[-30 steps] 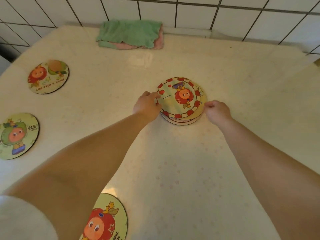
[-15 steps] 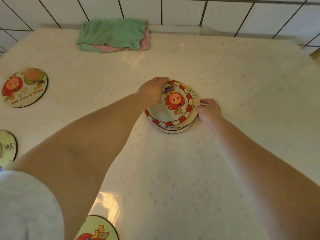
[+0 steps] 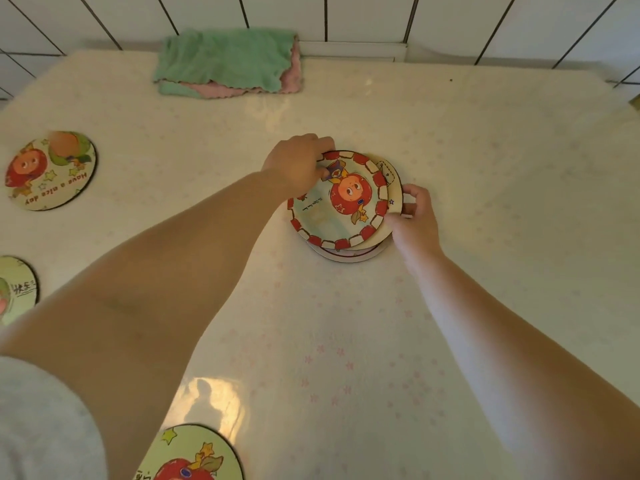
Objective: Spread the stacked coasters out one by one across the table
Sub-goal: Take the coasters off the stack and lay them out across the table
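Observation:
A small stack of round cartoon coasters point(image 3: 389, 188) sits in the middle of the table. The top coaster point(image 3: 341, 202), with a red-and-white checked rim and a red tomato figure, is tilted and shifted left off the stack. My left hand point(image 3: 299, 161) pinches its far-left edge. My right hand point(image 3: 414, 216) holds the stack's right edge with its fingertips. Three single coasters lie apart: one at the far left point(image 3: 50, 169), one at the left edge point(image 3: 15, 289), one at the near edge point(image 3: 190, 455).
A folded green and pink cloth point(image 3: 227, 62) lies at the back of the cream table point(image 3: 485, 168), against the white tiled wall point(image 3: 363, 15). The table's right corner point(image 3: 623, 88) shows at the upper right.
My left hand has slid from the top coaster's left side to its far edge and lifted it off-centre. My right hand stays at the stack's right edge.

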